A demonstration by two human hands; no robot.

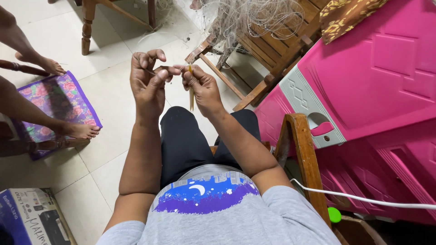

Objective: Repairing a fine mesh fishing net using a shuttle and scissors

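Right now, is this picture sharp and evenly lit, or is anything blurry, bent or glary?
Head view: soft, even indoor light, with a faint sheen on the pale floor tiles. The left hand, right hand and thin yellow netting needle are reasonably sharp; the tangled fishing net is too fine to resolve. The wide lens bows the pink plastic cabinet at the edge.

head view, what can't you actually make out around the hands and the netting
- Thread between left hand and right hand: too fine to trace, head view.
- Netting needle: upper end hidden by the right fingers.
- Fishing net: cut off by the top edge.
- Cardboard box: cut off by the bottom-left corner.
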